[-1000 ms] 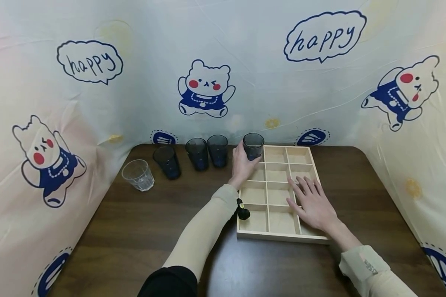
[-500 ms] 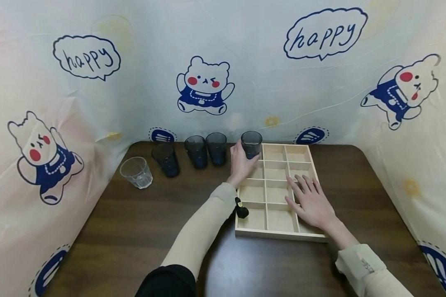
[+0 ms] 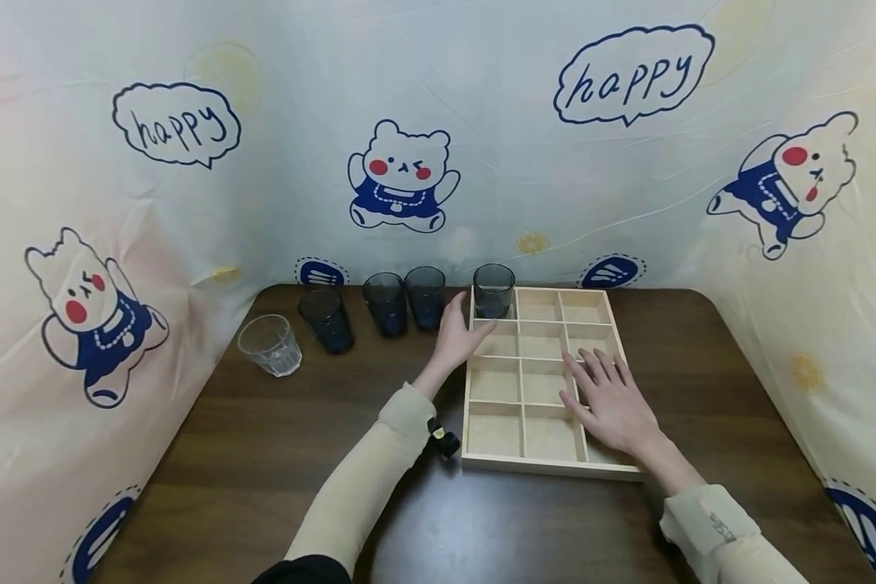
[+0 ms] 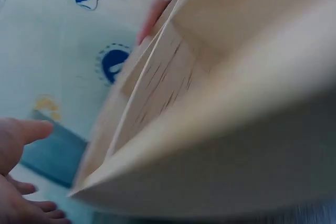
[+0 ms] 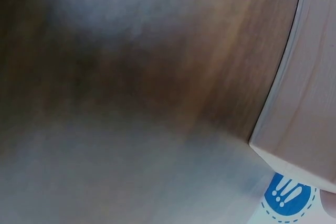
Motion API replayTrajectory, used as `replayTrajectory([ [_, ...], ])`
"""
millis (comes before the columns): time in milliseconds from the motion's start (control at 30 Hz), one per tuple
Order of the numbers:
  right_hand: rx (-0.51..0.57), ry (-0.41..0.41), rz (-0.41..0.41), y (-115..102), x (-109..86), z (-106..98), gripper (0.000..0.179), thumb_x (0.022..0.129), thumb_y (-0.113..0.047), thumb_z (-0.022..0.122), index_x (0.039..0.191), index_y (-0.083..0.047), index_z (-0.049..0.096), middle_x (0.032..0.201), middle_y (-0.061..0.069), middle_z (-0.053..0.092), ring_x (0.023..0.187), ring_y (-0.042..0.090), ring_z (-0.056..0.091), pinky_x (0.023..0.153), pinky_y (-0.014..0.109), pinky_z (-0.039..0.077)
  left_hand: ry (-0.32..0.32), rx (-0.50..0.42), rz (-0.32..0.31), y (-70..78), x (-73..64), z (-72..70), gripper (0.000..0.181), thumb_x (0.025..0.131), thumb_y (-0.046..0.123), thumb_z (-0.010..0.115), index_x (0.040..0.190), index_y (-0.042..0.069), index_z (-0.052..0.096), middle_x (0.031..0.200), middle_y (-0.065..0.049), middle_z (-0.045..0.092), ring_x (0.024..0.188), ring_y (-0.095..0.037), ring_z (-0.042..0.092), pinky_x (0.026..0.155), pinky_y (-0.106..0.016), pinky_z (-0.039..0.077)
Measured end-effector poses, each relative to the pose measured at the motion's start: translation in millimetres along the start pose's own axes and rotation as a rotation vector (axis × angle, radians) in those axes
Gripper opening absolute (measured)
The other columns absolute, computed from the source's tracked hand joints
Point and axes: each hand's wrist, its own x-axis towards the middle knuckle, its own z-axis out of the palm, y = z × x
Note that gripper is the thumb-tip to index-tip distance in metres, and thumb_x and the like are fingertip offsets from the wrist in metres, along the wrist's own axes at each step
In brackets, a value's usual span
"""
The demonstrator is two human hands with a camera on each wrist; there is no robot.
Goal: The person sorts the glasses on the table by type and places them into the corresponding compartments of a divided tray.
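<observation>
A dark tinted glass (image 3: 493, 292) stands upright in the far left compartment of the wooden divided tray (image 3: 552, 468). Just in front of that glass and to its left is my left hand (image 3: 458, 337), thumb and fingers spread apart, holding nothing. In the left wrist view the same hand (image 4: 21, 171) shows at the lower left, apart from the dark glass (image 4: 55, 148). My right hand (image 3: 609, 397) rests with spread fingers over the right side of the tray. The right wrist view shows mostly tabletop and the tray's outer wall (image 5: 310, 87).
Left of the tray, a row of dark glasses stands along the table's back: one glass (image 3: 426, 298), a neighbour (image 3: 386, 304) close beside it, and another glass (image 3: 327, 320). A clear glass (image 3: 272, 346) is at the far left. A printed cloth (image 3: 277, 162) hangs behind the table.
My left hand has let go of the dark glass, which now sits in the tray's far left compartment, and has drawn back toward the lower left. The right hand has stayed put.
</observation>
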Motion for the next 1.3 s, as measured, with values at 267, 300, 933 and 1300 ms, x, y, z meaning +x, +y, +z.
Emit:
replayTrajectory([
  [267,-0.005,0.001,-0.001,-1,-0.9,0,0.071,0.112,-0.052,0.051,0.172,-0.016,0.037,0.172,0.022,0.041,0.162,0.047,0.030,0.135,0.068,0.015,-0.011,0.005,0.012,45.3,-60.5,-67.1,0.080,0.102,0.026,0.078,0.167,0.001,0.039,0.168,-0.026,0.046,0.157,-0.043,0.045,0.129,-0.060,0.039],
  [300,-0.004,0.002,-0.003,-1,-0.8,1,0.071,0.112,-0.052,0.051,0.172,-0.016,0.038,0.171,0.022,0.041,0.162,0.048,0.030,0.135,0.068,0.016,0.002,0.007,0.016,44.8,-64.3,-72.2,0.079,0.102,0.025,0.078,0.167,0.002,0.039,0.168,-0.026,0.046,0.157,-0.043,0.045,0.130,-0.060,0.039],
  [933,0.015,0.013,-0.004,-3,1.1,0,0.073,0.111,-0.053,0.053,0.173,-0.016,0.036,0.170,0.024,0.041,0.160,0.050,0.030,0.133,0.072,0.016,0.308,0.046,0.022,34.3,-106.7,-153.7,0.081,0.101,0.022,0.080,0.168,0.005,0.037,0.171,-0.024,0.040,0.161,-0.041,0.038,0.134,-0.060,0.032],
  [1300,0.013,0.018,-0.012,-5,-2.2,1,0.073,0.111,-0.051,0.055,0.172,-0.014,0.037,0.169,0.025,0.042,0.159,0.050,0.032,0.131,0.073,0.019,0.528,0.146,-0.020,5.1,-116.5,-171.7,0.089,0.098,0.016,0.082,0.168,-0.001,0.030,0.171,-0.030,0.036,0.161,-0.046,0.034,0.134,-0.062,0.028],
])
